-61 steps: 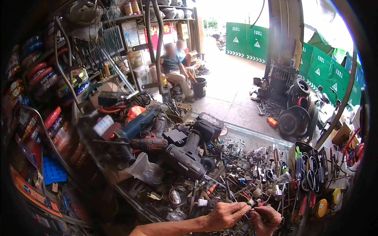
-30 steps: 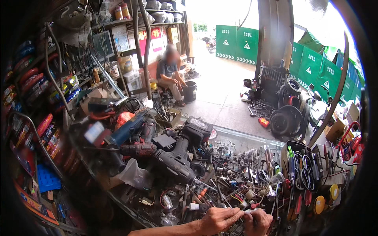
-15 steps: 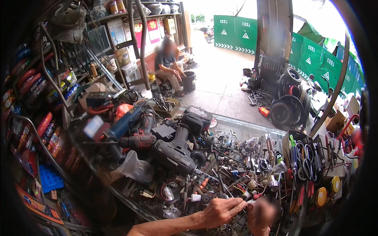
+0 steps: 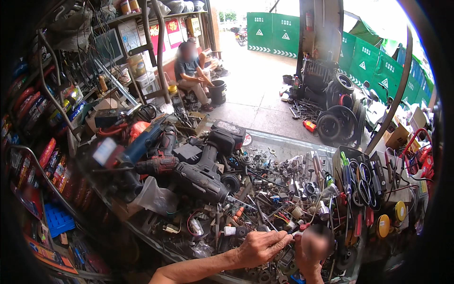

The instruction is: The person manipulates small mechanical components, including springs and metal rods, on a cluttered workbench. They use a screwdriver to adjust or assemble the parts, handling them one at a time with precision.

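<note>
Metal parts (image 4: 309,188) heaped beneath hands (image 4: 257,248) (image 4: 313,251), close together; right blurred

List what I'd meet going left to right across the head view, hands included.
Blue plastic tray → blue power tool → black bucket → left hand → right hand → lower yellow disc.

From the left side of our head we look, fisheye-wide, forward and down across the bench (image 4: 289,143), our left hand (image 4: 261,247) and right hand (image 4: 312,253) near, the green barriers (image 4: 286,43) far off.
</note>
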### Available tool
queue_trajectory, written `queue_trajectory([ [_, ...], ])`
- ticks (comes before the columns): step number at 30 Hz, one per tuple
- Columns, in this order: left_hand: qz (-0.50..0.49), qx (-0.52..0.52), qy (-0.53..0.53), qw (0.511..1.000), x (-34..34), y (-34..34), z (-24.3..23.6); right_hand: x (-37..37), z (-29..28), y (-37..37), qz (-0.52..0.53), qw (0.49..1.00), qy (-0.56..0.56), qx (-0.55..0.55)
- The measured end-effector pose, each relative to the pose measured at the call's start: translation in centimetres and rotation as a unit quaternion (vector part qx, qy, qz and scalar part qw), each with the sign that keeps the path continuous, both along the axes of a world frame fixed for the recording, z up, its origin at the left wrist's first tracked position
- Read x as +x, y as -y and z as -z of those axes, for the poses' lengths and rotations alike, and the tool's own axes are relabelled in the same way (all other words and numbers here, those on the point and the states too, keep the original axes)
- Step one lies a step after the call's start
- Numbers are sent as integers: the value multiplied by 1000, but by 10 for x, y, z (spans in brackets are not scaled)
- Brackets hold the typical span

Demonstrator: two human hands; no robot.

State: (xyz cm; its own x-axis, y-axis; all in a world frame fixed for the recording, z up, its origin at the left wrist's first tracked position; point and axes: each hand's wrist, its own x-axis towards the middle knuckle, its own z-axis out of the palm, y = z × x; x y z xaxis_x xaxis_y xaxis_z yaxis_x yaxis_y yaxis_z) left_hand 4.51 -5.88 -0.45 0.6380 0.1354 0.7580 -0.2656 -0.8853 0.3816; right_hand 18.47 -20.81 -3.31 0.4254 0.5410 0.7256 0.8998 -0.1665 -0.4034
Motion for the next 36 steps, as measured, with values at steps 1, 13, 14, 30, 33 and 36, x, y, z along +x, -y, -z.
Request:
queue_trajectory([
  [1,2,-1,1,1000,0,0,0,0,-1,0,-4,1000,-4,-5],
  [13,50,-96,-9,994,2,5,0,-13,-25,-12,-77,975,-208,29],
  [14,52,-97,-11,994,2,4,-2,-1,-28,0,-87,964,-193,-161],
  [30,5,-101,5,995,2,1,-9,-8,-71,-12,-201,806,-557,6],
  [33,-3,-118,-5,993,2,2,-6,-7,-67,-8,-181,782,-595,30],
  [36,6,-153,-17,988,2,2,-4,-7,-71,-9,-188,764,-614,61],
])
